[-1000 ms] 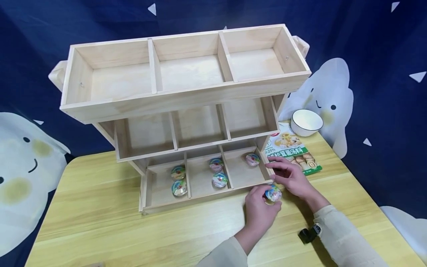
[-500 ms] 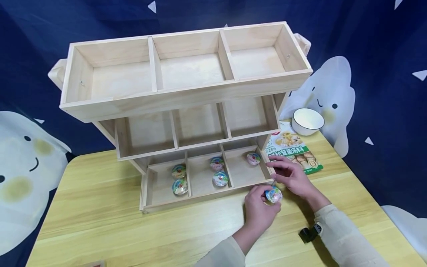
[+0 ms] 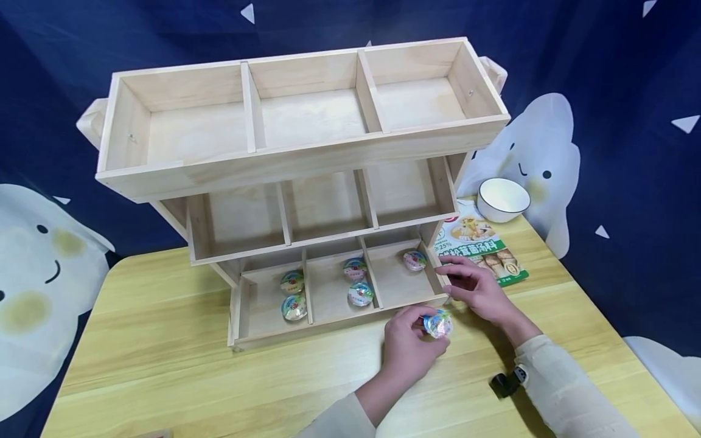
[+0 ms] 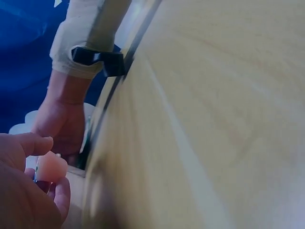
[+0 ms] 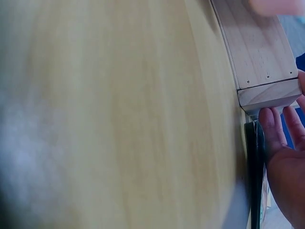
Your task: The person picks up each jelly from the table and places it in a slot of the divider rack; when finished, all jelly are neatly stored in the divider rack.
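Observation:
My left hand pinches a small jelly cup with a shiny printed lid, just in front of the wooden rack's bottom tier. In the left wrist view the cup's pinkish body shows between thumb and fingers. My right hand rests its fingertips against the right end of the bottom tier, fingers loosely bent; the right wrist view has them at the end board. Similar cups lie in that tier: two in the left compartment, two in the middle, one in the right.
Right of the rack, a green-and-white food packet lies flat on the table. A white bowl stands behind it. The rack's upper two tiers overhang the bottom one. A black device is strapped to my right wrist.
My left hand has drawn the jelly cup a little to the left and down, away from the right hand's fingers. The right hand stays at the rack's end.

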`<action>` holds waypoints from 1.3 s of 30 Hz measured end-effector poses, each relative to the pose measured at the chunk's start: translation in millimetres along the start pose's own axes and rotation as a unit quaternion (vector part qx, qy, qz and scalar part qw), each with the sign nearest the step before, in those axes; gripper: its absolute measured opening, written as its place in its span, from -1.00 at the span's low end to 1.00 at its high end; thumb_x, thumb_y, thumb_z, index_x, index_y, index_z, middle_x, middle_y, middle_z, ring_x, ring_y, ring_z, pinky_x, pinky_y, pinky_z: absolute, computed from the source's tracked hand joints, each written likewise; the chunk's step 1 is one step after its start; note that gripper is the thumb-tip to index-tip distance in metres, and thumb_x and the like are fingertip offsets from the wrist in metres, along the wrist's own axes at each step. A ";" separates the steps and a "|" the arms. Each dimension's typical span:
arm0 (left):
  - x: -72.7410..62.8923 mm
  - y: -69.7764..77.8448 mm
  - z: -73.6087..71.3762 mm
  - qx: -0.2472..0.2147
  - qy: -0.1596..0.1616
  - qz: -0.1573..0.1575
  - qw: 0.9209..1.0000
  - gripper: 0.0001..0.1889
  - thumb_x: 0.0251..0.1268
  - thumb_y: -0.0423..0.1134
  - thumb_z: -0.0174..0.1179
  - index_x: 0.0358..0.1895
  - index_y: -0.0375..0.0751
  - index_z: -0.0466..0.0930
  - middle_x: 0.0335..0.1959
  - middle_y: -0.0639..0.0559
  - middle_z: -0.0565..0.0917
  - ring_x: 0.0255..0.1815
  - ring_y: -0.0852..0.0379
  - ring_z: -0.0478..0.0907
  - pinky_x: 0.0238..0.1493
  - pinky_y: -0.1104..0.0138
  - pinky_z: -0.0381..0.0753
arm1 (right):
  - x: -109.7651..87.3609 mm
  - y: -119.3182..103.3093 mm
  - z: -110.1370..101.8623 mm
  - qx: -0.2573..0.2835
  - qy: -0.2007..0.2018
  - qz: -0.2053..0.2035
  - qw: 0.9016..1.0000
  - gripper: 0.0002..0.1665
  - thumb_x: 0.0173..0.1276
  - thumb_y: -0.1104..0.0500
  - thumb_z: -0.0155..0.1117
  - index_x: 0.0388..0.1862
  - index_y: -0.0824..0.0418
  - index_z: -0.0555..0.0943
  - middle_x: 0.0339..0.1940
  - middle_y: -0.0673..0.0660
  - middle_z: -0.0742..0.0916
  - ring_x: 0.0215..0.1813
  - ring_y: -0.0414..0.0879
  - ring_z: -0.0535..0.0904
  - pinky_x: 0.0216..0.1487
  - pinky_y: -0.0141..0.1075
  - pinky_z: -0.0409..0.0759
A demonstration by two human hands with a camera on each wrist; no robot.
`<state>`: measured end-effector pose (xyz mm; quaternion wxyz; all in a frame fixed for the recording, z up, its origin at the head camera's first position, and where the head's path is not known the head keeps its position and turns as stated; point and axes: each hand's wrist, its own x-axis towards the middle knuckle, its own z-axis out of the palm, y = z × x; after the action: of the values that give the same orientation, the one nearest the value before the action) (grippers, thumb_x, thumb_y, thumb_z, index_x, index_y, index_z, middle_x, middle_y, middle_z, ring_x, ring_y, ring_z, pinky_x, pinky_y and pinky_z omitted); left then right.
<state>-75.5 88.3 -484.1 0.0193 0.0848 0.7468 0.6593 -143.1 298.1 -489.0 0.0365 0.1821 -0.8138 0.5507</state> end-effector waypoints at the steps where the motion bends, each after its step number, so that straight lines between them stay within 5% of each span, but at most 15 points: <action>1: -0.2 2.3 -3.7 0.001 -0.007 -0.002 1.000 -0.53 -0.27 -0.51 0.56 -0.17 -0.06 0.73 -0.24 0.26 0.60 -0.38 0.30 0.57 -0.36 0.43 0.67 | 0.0 -0.1 0.0 0.000 -0.001 0.001 1.000 -0.57 0.25 0.55 0.30 0.11 0.38 0.64 0.31 0.31 0.51 0.35 0.29 0.34 0.26 -0.45 0.42; 10: 4.4 19.5 -29.7 -0.031 -0.042 0.005 0.999 -0.51 -0.21 -0.56 0.54 -0.11 -0.14 0.69 -0.18 0.17 0.62 -0.22 0.18 0.63 -0.22 0.38 0.71 | 0.2 1.1 -0.3 0.004 -0.001 0.004 1.000 -0.57 0.25 0.54 0.31 0.11 0.38 0.64 0.31 0.31 0.51 0.35 0.27 0.34 0.27 -0.46 0.41; 17: 21.8 25.7 -43.1 -0.055 -0.045 0.037 0.997 -0.51 -0.19 -0.58 0.53 -0.08 -0.26 0.67 -0.13 0.04 0.63 -0.15 0.11 0.66 -0.15 0.34 0.71 | -0.5 2.0 0.1 0.005 0.000 0.002 1.000 -0.57 0.24 0.54 0.32 0.11 0.39 0.64 0.31 0.32 0.51 0.35 0.29 0.34 0.27 -0.46 0.40; 22: 36.7 26.9 -49.5 -0.046 -0.035 0.021 0.998 -0.53 -0.17 -0.55 0.52 -0.07 -0.22 0.68 -0.15 0.04 0.63 -0.27 0.12 0.68 -0.24 0.34 0.73 | -0.2 2.6 0.2 0.004 0.000 0.005 1.000 -0.57 0.25 0.54 0.32 0.12 0.38 0.64 0.32 0.31 0.51 0.36 0.28 0.33 0.27 -0.46 0.40; 32: 67.2 23.4 -40.9 -0.003 -0.015 0.001 1.000 -0.51 -0.18 -0.51 0.55 -0.06 -0.18 0.69 -0.11 -0.02 0.65 -0.38 0.14 0.68 -0.39 0.39 0.71 | -0.8 3.3 0.2 0.010 0.000 0.007 1.000 -0.57 0.26 0.55 0.29 0.12 0.39 0.64 0.32 0.33 0.50 0.35 0.27 0.34 0.27 -0.45 0.42; 39: 81.5 16.8 -27.5 0.049 0.006 -0.009 0.999 -0.56 -0.23 -0.43 0.58 -0.14 -0.17 0.73 -0.37 0.09 0.67 -0.40 0.23 0.59 -0.37 0.43 0.65 | 1.1 2.2 1.8 0.016 0.000 0.002 1.000 -0.58 0.25 0.56 0.29 0.11 0.41 0.64 0.30 0.35 0.50 0.34 0.27 0.34 0.25 -0.45 0.44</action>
<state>-157.9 75.6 -457.2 0.0168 0.0745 0.7791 0.6223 -144.6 296.9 -491.3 0.0329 0.1808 -0.8053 0.5636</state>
